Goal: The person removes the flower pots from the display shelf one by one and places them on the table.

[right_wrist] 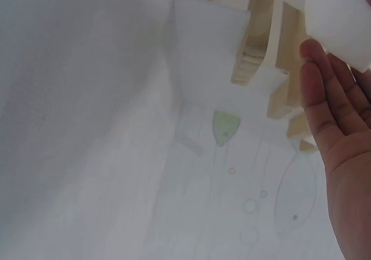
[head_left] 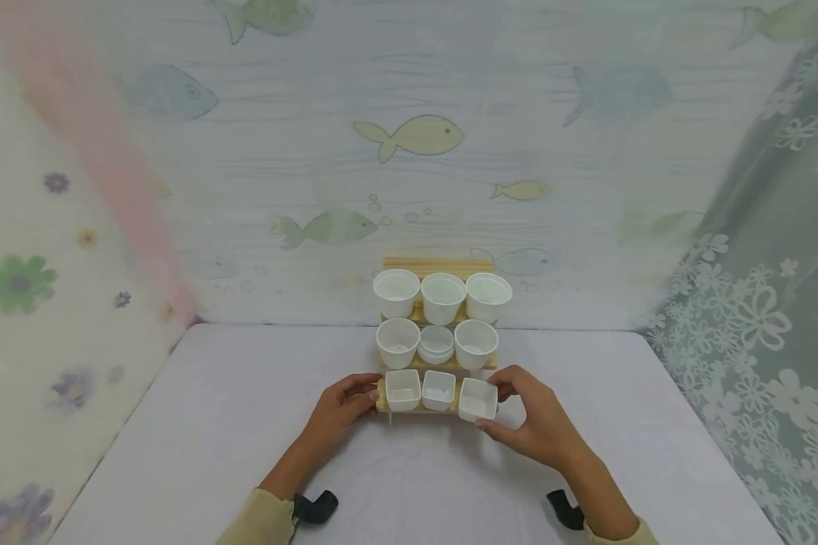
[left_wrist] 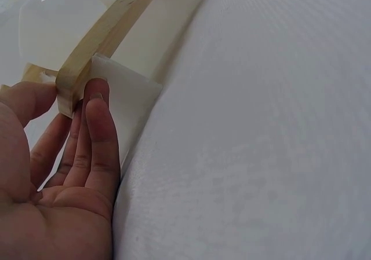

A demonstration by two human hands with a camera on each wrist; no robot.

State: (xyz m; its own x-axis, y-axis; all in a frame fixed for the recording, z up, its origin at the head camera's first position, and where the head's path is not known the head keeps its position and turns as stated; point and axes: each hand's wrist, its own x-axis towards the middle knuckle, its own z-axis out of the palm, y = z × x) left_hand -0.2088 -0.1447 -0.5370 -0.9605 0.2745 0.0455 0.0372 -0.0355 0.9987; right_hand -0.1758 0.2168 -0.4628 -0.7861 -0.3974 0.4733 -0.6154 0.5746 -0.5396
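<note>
A stepped wooden rack (head_left: pixel 438 268) carries white plastic cups in three rows. My left hand (head_left: pixel 341 407) holds the left end of its lowest step; in the left wrist view, the thumb and fingertips are on either side of the wooden slat (left_wrist: pixel 107 31). At the right end of that step, my right hand (head_left: pixel 535 424) pinches a square white cup (head_left: pixel 478 401) between thumb and fingers, and the cup tilts slightly. Beside it on the step are a small square cup (head_left: pixel 438 387) and another square cup (head_left: pixel 403 389). The right wrist view shows only part of the held cup (right_wrist: pixel 336 22).
Round white cups fill the upper step (head_left: pixel 443 297). On the middle step, a low round tub (head_left: pixel 436 344) stands between two taller cups. A white cloth (head_left: pixel 245 401) covers the table, with a fish-printed curtain (head_left: pixel 279 151) behind and a flowered lace curtain (head_left: pixel 763 333) at right.
</note>
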